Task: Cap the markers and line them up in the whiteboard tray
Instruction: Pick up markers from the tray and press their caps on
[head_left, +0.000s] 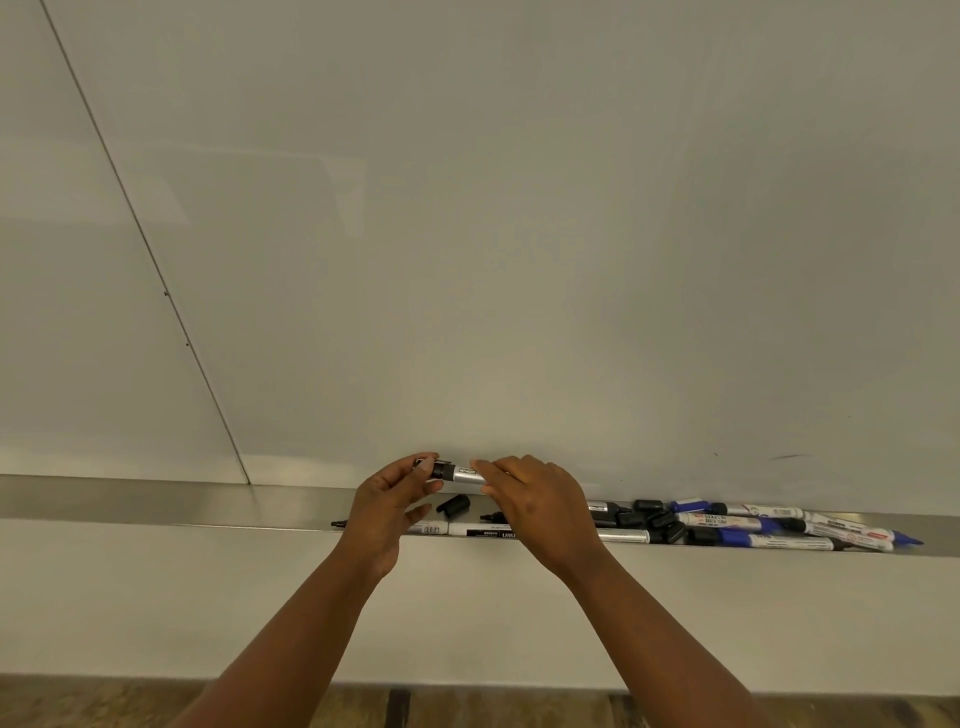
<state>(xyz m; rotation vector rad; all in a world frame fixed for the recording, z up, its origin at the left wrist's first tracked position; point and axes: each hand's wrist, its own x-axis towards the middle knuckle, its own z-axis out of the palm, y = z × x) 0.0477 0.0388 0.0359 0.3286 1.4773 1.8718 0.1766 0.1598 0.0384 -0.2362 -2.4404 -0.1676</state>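
Note:
A silver marker (464, 474) with a black cap (436, 469) at its left end is held level just above the metal whiteboard tray (156, 501). My left hand (387, 512) pinches the cap end. My right hand (540, 512) holds the barrel from the right. Below them in the tray lie a loose black cap (454, 505), an uncapped black tip (491, 517) and a white marker (480, 531) along the front lip. To the right sits a pile of black and blue markers (753, 525) and loose caps (660, 519).
The whiteboard (519, 234) fills the view above the tray, with a panel seam (156, 270) running diagonally at the left. The tray's left stretch holds only a small black tip (338, 524). Wood flooring (467, 709) shows at the bottom.

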